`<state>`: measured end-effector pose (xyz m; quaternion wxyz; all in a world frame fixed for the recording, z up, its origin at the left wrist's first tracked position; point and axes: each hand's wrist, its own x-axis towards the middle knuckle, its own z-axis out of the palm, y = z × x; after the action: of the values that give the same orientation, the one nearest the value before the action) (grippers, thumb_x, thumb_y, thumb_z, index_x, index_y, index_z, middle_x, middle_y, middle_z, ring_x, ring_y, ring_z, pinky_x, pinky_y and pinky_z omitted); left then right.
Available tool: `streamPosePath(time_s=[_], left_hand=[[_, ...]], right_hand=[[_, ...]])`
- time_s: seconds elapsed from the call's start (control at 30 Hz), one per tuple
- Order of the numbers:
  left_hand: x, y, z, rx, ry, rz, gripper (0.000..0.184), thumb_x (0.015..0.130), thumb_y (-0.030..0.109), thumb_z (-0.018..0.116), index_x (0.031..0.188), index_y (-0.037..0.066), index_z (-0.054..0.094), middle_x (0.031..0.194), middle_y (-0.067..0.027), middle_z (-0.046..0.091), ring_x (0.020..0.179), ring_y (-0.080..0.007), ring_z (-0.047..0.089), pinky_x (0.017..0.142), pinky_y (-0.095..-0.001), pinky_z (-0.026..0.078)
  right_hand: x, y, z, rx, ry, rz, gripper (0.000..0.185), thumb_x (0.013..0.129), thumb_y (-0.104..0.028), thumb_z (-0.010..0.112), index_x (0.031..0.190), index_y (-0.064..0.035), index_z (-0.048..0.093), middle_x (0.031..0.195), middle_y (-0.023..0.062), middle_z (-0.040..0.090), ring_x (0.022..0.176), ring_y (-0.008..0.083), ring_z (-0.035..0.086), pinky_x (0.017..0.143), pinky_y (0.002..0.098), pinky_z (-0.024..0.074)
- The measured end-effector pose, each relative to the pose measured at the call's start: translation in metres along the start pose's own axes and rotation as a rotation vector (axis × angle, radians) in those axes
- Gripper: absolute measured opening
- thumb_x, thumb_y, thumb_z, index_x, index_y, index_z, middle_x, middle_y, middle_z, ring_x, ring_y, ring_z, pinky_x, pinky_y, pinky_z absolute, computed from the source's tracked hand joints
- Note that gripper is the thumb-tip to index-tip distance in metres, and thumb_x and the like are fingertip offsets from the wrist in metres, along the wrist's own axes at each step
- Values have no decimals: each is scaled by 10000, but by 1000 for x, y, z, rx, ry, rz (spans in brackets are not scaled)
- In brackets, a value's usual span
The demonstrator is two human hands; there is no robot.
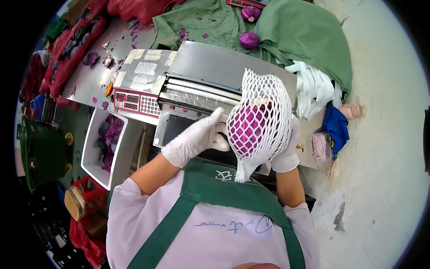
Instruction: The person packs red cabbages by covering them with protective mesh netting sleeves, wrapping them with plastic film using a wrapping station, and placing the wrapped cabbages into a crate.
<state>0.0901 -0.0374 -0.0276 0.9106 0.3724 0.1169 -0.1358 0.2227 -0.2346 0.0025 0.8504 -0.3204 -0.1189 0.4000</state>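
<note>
Here's the purple cabbage [247, 128] in its foam net [276, 121], before the apron [201, 178] — right hand [287, 152] cupping its side, left hand [197, 136] half-open, seemingly empty. Likely weighty, firm; foam net may slip — cradle underneath.

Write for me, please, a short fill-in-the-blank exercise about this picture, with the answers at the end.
1. The cabbage between the hands is inside a net whose colour is ____.
2. The person's left hand wears a white ____.
3. The person's ____ hand is partly hidden behind the netted cabbage.
4. The white box contains leaves whose colour is mainly ____.

Missing words: white; glove; right; purple.
</note>
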Motion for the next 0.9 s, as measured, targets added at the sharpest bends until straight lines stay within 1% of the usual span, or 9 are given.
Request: streamPosePath(time_s=[0.03,0.1,0.23,0.3,0.37,0.43,0.67,0.73,0.9], left_hand=[[1,3,24,63,101,25,745,965,641,193,1420,80,375,1283,-112,567,1101,-222,613,789,-404,582],[-5,23,50,-193,-82,-65,840,912,709,232,1475,85,233,1443,-114,405,1179,-306,559,984,-422,492],[19,32,43,-456,43,85,789,934,674,279,1430,65,359,1394,-119,477,1248,-247,502,1049,-443,419],[26,45,39,-620,13,144,610,977,538,399,1200,-1,580,1183,-150,629,1072,-241,616,967,-387,483],[31,59,50,-298,213,196,486,991,441,447,1098,6,635,1058,-119,675,954,-205,652,906,-345,514],[49,76,44,-92,204,381,341,990,317,483,986,15,641,978,-89,686,891,-175,658,845,-323,532],[142,111,-22,209,329,489,283,970,233,549,1014,-18,672,938,-79,704,836,-135,662,770,-267,538],[158,109,-41,292,317,584,288,969,236,559,1003,-19,688,890,-63,710,795,-112,657,743,-240,533],[159,102,-64,420,290,672,285,960,227,564,1111,3,655,1111,-79,669,988,-123,612,884,-252,475]], right_hand=[[1,-6,1,-77,-42,-15,595,889,-440,529,1283,4,486,1203,110,607,1040,199,618,911,349,512],[4,-16,26,-253,0,-89,641,863,-413,567,1336,-2,428,1259,111,565,1104,193,584,956,349,480],[28,-7,39,-520,-69,-417,681,893,-383,544,1428,-22,326,1269,110,523,1180,203,497,1036,351,388],[41,-3,41,-516,49,-458,595,949,-358,472,1423,-21,348,1264,113,517,1182,204,479,1063,349,343],[50,7,31,-538,140,-237,512,991,-331,401,1388,-8,409,1262,114,524,1189,187,475,1071,343,332],[72,5,41,-286,233,-31,437,994,-309,393,1165,50,574,1090,108,629,1001,165,585,950,312,446],[189,23,-18,-201,462,69,229,942,-214,515,922,-19,634,819,64,679,689,139,636,648,286,522],[209,36,-44,-179,407,46,230,941,-208,517,943,-12,639,838,65,675,710,137,631,656,286,518],[213,34,-63,-509,379,5,275,941,-197,511,1004,28,655,956,73,687,882,143,630,810,269,488]])
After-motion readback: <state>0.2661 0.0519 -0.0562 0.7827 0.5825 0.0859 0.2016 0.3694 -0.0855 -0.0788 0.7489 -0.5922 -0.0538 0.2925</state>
